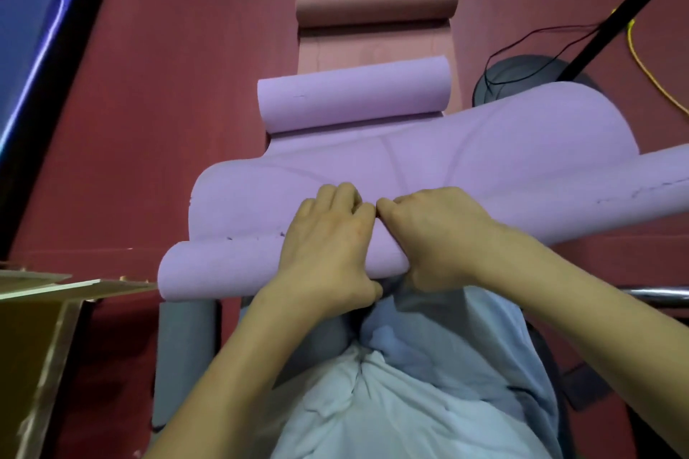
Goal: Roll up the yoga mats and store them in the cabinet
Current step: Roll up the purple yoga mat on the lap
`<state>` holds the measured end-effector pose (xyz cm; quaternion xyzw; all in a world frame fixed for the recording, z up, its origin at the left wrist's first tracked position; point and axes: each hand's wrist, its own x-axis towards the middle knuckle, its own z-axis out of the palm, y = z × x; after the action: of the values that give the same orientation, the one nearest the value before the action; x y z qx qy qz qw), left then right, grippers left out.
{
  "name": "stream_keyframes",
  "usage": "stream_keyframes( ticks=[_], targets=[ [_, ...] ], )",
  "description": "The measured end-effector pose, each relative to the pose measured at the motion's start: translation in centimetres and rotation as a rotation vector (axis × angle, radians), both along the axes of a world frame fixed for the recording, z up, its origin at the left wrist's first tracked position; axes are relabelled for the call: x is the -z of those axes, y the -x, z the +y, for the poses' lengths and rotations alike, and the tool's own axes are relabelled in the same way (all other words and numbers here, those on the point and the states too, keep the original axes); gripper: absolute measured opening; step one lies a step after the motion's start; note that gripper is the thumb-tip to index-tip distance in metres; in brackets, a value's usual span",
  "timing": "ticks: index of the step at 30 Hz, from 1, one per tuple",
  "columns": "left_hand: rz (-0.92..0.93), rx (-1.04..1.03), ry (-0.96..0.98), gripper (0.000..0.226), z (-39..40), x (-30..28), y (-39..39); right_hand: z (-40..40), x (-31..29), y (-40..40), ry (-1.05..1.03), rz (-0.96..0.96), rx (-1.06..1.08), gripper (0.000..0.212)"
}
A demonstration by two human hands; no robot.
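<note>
Bare forearms, no sleeves reaching the wrists, no rings or watch on either hand (328, 235) (440, 235). Pale blue top (428, 384) over the torso (loose, bunched into creases at the middle). Grey trousers (182, 354) below.

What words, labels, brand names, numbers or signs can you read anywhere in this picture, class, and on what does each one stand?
None can be read.
The purple mat under both hands bears only faint curved lines and small dark scuffs, no letters.
The pink mat beyond it is plain.
The cardboard box at the lower left shows no print on the faces in view.
</note>
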<state>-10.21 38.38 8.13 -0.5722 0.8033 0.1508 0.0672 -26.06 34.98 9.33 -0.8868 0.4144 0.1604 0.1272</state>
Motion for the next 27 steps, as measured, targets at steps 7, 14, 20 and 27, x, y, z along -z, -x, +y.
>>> stream_keyframes(
  ticks=[7,14,20,27],
  targets=[
    [0.106,0.035,0.147,0.072,-0.5,0.1,-1.1,-2.4,-1.1,-0.1,-0.249,0.073,0.036,0.055],
    [0.094,-0.038,0.366,0.070,2.5,1.9,0.5,-3.5,-1.0,-0.6,-0.304,0.082,0.057,0.057],
    [0.003,-0.064,0.291,0.094,1.1,2.6,0.5,-2.7,-0.9,-0.4,-0.188,0.076,0.082,0.058],
    [-0.049,0.030,0.250,0.077,-1.5,1.5,0.1,0.3,0.3,1.4,0.264,-0.138,0.049,0.068]
  ],
)
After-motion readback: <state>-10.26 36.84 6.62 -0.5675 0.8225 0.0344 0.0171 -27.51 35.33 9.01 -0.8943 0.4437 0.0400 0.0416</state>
